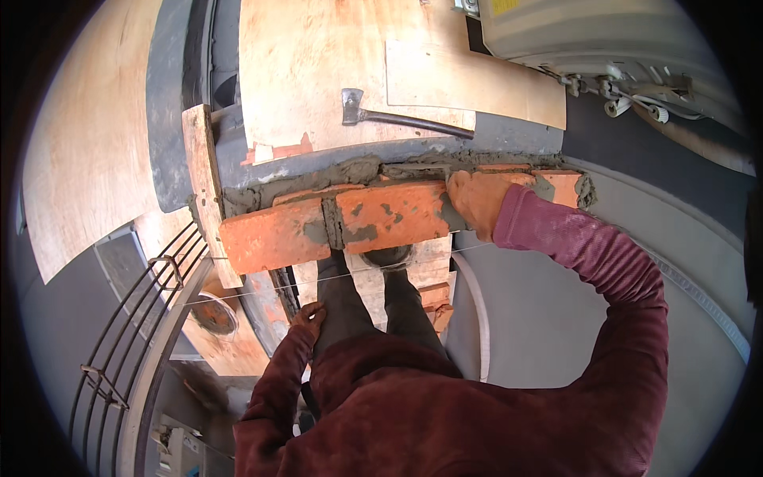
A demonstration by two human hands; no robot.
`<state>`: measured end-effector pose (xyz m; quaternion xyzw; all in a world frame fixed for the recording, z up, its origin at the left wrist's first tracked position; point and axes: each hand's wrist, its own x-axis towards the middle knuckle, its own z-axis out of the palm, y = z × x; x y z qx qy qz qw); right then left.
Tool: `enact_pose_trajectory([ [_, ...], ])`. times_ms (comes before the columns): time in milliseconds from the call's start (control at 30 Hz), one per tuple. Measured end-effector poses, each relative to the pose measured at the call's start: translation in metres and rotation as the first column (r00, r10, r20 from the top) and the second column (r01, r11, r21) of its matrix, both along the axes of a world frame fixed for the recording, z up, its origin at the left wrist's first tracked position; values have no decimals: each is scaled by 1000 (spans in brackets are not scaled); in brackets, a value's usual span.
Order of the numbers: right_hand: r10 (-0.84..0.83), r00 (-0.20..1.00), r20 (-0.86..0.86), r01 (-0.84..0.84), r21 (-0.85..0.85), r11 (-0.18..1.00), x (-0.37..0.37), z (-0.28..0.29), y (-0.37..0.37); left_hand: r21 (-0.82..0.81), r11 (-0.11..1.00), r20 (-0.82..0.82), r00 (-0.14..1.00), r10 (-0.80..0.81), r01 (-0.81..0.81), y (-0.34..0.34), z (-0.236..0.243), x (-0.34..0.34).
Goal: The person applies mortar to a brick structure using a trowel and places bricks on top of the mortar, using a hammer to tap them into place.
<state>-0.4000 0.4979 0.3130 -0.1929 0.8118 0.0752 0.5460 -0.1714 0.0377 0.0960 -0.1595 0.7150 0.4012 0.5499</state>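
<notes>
My right hand (474, 203) is closed at the brick course, with a thin flat blade like a trowel's (415, 170) reaching left from it over the wet mortar. Grey mortar (306, 180) lies in a rough strip along the far side of the bricks. Two orange bricks, a left one (274, 234) and a middle one (389, 213), stand in line with a mortar joint (332, 222) between them. Another orange brick (556, 187) sits right of my hand. My left hand (308, 316) hangs beside my thigh, fingers curled together, nothing visible in them.
A hatchet (409, 119) lies on plywood (318, 71) beyond the wall. An upright wooden board (205, 183) borders the bricks at left, near a metal railing (151, 310). A taut string (278, 286) crosses before the bricks. A mortar-stained bucket (214, 314) stands lower left; a pale metal unit (588, 36) hangs upper right.
</notes>
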Motion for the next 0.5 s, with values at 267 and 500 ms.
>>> enact_pose_trajectory([
  [267, 229, 971, -66, -227, 28, 973, 14, 17, -28, 39, 999, -50, 999, -20, 22, 16, -10, -15],
  [500, 268, 961, -74, -270, -14, 963, 12, 32, -32, 3, 851, -226, 829, -512, 526, 34, 33, -43],
])
